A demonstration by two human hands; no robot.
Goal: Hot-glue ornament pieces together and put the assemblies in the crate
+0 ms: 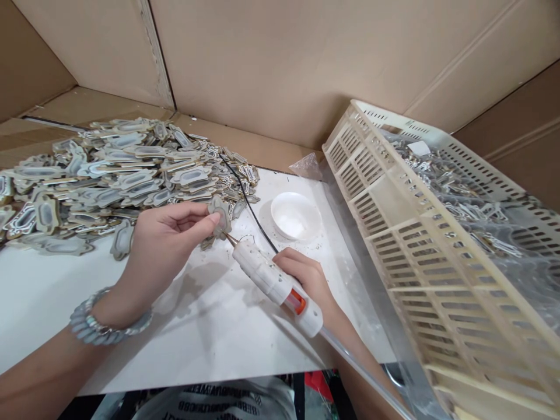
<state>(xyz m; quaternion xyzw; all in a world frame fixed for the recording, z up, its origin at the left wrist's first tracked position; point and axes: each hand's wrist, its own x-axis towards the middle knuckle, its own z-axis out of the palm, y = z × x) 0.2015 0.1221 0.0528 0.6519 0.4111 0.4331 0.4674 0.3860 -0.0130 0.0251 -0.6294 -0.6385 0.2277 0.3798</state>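
Between thumb and fingers, my left hand [168,239] pinches a small grey frame-shaped plate [220,211], raised above the white tabletop. My right hand [304,271] is wrapped round the handle of a white hot glue gun [266,279], whose clear glue stick [359,364] sticks out of the rear end. The gun's brass nozzle points up and left, at the lower edge of the plate; whether they touch I cannot tell. Close behind my left hand lies a large heap of similar grey plates [126,169].
A white bowl [296,216] stands beyond the gun, with a black cord [247,201] running past it. At the right, a cream plastic crate [394,233] holds clear bags of metal parts [446,181]. Cardboard walls [262,64] rise behind. A clear plastic scrap [307,166] lies near the crate.
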